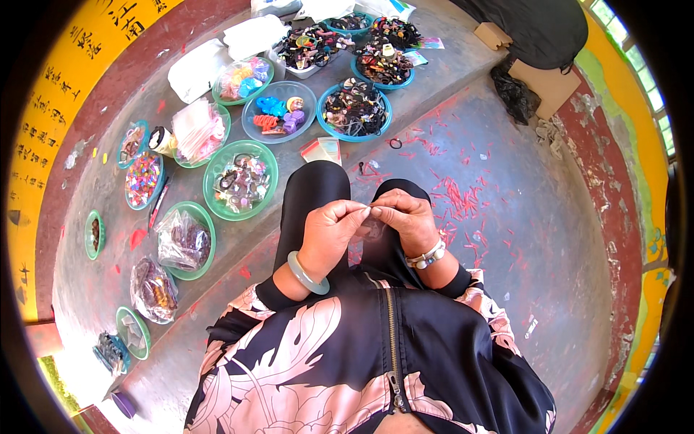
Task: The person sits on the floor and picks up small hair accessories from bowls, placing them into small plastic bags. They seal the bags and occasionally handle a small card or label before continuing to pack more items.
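Observation:
My left hand (335, 226) and my right hand (406, 221) meet above my knees, thumbs and forefingers pinched together at the tips. Whatever sits between the fingertips is too small to make out. A pale bangle circles my left wrist, and a bracelet with white pieces is on the right one. Just beyond my left knee lie some small flat cards (321, 150). To the left of that knee stands a green bowl (210, 189) of small mixed trinkets and dark loops.
Blue bowls (322, 124) of dark hair ties stand on the ledge ahead, near a clear bowl (249, 116) of coloured clips. More bowls and a plastic bag (153, 291) line the left. Red scraps (460, 200) litter the floor at right, below a cardboard piece (546, 85).

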`<state>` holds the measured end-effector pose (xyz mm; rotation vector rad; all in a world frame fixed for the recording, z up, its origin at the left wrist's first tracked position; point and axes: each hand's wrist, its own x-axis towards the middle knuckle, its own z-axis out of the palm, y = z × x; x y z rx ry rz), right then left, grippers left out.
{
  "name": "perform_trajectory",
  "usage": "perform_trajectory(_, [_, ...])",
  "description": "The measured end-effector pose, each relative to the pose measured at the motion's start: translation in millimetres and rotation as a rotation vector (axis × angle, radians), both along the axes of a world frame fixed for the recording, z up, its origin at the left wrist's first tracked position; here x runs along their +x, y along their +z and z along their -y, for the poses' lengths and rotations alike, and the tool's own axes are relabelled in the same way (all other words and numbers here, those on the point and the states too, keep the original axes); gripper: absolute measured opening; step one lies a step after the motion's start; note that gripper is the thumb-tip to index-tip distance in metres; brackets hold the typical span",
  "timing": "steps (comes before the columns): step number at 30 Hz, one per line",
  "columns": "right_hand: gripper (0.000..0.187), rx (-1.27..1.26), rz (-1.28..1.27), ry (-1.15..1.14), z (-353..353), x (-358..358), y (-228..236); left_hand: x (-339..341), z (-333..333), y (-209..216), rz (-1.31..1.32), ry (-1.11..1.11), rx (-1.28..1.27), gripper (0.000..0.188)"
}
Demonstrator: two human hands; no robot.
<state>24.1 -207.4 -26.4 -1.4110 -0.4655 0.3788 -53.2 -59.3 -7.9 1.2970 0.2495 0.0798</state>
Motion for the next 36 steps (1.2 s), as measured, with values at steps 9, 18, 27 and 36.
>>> perform_trajectory(9, [0.006, 0.027, -0.152, -0.010, 3.6, -1.1, 8.9, 0.4, -2.3, 4.7, 0.011, -0.033, -0.047, 0.018])
perform_trajectory(18, [0.005, -0.062, -0.057, -0.005, 15.2, -1.2, 16.6, -2.4, -5.3, 7.0, 0.049, -0.099, -0.079, 0.021])
perform_trajectory(27, [0.004, 0.017, -0.075, 0.012, 16.7, -2.2, 16.1, -3.4, -7.6, 18.1, -0.022, -0.099, -0.141, 0.023])
perform_trajectory(36, [0.004, -0.203, 0.363, 0.043, 13.2, -5.1, 32.8, 7.8, -15.9, 17.0, 0.393, -0.030, 0.697, 0.020])
